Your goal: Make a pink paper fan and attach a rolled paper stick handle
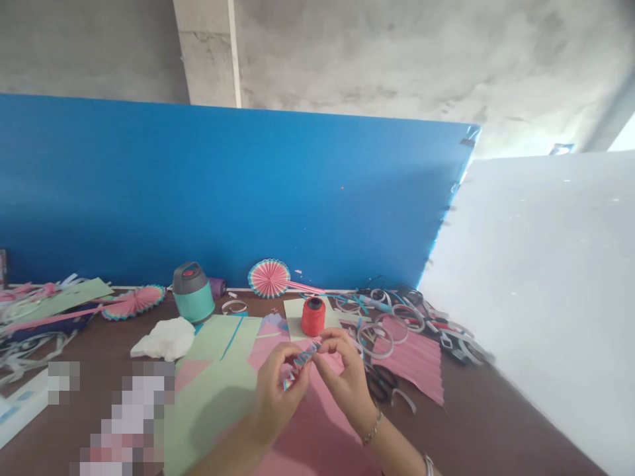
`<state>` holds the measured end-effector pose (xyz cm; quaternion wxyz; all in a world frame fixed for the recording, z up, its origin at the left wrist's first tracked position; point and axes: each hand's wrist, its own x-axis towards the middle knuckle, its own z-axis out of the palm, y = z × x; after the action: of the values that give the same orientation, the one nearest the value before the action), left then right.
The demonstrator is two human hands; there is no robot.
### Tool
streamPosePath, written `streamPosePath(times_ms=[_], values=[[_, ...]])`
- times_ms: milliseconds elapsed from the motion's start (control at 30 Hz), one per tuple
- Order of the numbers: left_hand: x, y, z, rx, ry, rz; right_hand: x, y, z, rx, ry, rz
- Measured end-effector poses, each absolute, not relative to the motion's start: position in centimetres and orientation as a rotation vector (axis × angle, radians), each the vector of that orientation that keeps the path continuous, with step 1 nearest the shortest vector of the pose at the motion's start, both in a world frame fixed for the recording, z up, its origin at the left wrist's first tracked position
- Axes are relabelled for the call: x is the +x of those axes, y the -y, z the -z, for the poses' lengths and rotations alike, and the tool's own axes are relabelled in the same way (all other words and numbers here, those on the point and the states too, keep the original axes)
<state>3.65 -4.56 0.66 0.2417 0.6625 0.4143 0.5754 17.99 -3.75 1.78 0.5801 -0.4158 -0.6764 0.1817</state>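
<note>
Between my hands is a small pleated strip of paper (303, 357), folded accordion-style with blue and pale edges. My left hand (280, 383) is closed around its near part. The fingertips of my right hand (343, 373) pinch its far end. Just beyond them a red spool of thread (313, 317) stands upright on a pale sheet. Pink paper (317, 430) and light green paper (218, 396) lie under and beside my hands. Parts of the pleated strip are hidden by my fingers.
A round pink paper fan (269, 278) leans on the blue partition (238, 192). Another fan (133, 302) lies left, near a teal-and-grey flask (193, 293) and white tissue (165, 339). Rightward are black-handled scissors (381, 383), pleated pink paper (414, 363) and white strip rings (376, 340).
</note>
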Motion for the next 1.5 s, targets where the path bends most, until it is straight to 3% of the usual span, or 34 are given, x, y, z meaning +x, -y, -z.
streamPosePath(times_ms=[900,1333,1500], values=[[3.4,4.9,-0.6,1.928,-1.037,-1.571,17.9,4.0,-2.4,-0.897,1.590,-0.446],[2.9,3.2,-1.8,1.245,-1.251,-1.635,18.8,3.0,-1.5,-0.959,1.491,-0.528],[2.7,2.3,-0.5,1.066,-1.134,-1.514,19.4,1.5,-0.2,-1.013,1.427,-0.934]])
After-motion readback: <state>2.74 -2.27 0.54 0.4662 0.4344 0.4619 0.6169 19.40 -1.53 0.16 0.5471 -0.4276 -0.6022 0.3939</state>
